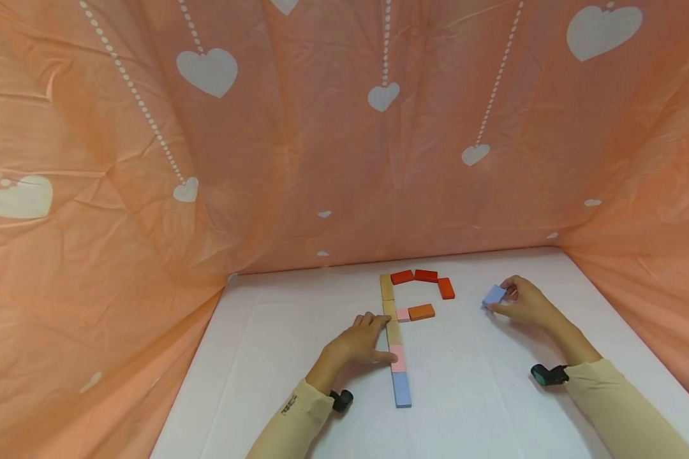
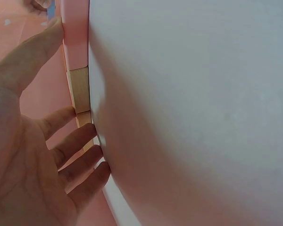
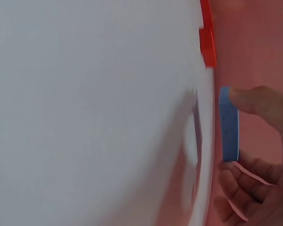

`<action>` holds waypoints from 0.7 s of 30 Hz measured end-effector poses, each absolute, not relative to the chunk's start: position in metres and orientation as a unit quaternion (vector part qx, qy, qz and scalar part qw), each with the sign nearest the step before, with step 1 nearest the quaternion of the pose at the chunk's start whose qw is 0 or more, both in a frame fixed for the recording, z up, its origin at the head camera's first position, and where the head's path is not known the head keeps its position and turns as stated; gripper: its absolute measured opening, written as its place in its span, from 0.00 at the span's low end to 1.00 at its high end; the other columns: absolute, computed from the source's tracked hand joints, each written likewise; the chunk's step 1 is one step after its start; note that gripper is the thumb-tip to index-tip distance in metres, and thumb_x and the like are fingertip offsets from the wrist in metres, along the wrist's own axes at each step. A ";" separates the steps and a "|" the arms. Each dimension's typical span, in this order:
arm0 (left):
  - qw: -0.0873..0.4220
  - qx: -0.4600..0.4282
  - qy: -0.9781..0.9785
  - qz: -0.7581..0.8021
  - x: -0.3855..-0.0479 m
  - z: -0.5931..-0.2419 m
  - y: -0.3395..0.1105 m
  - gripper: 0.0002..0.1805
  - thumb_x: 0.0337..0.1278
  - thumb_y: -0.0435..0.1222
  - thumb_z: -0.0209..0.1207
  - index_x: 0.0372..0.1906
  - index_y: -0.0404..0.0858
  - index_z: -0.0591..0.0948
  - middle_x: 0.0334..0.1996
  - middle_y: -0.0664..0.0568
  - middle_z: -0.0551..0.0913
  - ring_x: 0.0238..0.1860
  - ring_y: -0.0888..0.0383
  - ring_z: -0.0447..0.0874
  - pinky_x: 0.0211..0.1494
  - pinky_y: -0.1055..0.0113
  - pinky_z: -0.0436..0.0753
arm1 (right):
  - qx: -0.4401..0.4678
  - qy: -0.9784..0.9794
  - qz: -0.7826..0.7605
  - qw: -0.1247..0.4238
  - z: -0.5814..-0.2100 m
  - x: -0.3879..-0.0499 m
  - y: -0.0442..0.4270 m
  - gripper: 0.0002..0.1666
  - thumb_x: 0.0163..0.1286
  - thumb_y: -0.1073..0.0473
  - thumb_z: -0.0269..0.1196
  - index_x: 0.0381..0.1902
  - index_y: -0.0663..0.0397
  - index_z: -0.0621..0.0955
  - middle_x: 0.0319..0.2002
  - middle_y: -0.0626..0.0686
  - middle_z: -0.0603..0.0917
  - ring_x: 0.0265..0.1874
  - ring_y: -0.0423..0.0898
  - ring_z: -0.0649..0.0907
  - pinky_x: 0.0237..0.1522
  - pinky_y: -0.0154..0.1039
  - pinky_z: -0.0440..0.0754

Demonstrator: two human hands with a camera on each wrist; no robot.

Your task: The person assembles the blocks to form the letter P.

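My right hand (image 1: 525, 305) pinches a light blue block (image 1: 494, 296) between thumb and fingers; the right wrist view shows a gap and a shadow between it and the table. My left hand (image 1: 356, 343) rests with extended fingers against a straight column of blocks, its thumb at the pink block (image 1: 399, 359) and its fingertips by the wooden blocks (image 2: 79, 89). Below the pink one lies another blue block (image 1: 402, 389). A small pink block (image 1: 402, 315) and an orange block (image 1: 422, 312) branch rightward from the column.
Several red blocks (image 1: 426, 275) curve rightward from the column's top, the last one turned downward. Everything lies on a white-covered table (image 1: 298, 299). An orange curtain (image 1: 321, 159) with white hearts hangs behind and at both sides.
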State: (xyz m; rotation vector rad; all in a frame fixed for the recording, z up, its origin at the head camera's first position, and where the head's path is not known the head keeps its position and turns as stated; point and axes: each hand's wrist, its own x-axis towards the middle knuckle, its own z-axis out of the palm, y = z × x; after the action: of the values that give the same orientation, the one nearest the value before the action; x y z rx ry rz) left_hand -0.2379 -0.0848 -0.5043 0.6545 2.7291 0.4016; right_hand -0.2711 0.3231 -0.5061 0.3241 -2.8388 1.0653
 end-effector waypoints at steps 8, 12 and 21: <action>0.151 0.229 0.951 0.140 -0.238 -0.504 -0.085 0.52 0.61 0.61 0.72 0.84 0.46 0.64 0.71 0.46 0.71 0.69 0.50 0.69 0.74 0.52 0.77 | 0.080 -0.927 0.366 0.025 -0.507 -0.267 0.298 0.36 0.62 0.55 0.80 0.53 0.76 0.74 0.43 0.68 0.82 0.45 0.63 0.82 0.45 0.51 0.83; 0.149 0.230 0.952 0.138 -0.237 -0.504 -0.085 0.52 0.61 0.61 0.73 0.83 0.46 0.64 0.70 0.46 0.71 0.68 0.50 0.69 0.74 0.52 0.77 | 0.066 -0.925 0.374 0.014 -0.510 -0.265 0.286 0.35 0.65 0.53 0.78 0.54 0.75 0.74 0.44 0.67 0.82 0.45 0.62 0.82 0.46 0.51 0.84; 0.148 0.231 0.952 0.135 -0.238 -0.505 -0.085 0.52 0.61 0.61 0.72 0.84 0.46 0.64 0.69 0.47 0.71 0.68 0.51 0.69 0.73 0.53 0.78 | 0.048 -0.920 0.388 0.002 -0.512 -0.260 0.260 0.37 0.65 0.51 0.79 0.53 0.74 0.73 0.43 0.67 0.82 0.43 0.59 0.82 0.42 0.45 0.84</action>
State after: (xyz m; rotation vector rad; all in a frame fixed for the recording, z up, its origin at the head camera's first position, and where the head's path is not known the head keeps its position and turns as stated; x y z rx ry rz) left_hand -0.2381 -0.0848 -0.5052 0.6651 2.7392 0.3884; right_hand -0.2602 0.2602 -0.5120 0.1522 -2.8884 1.2167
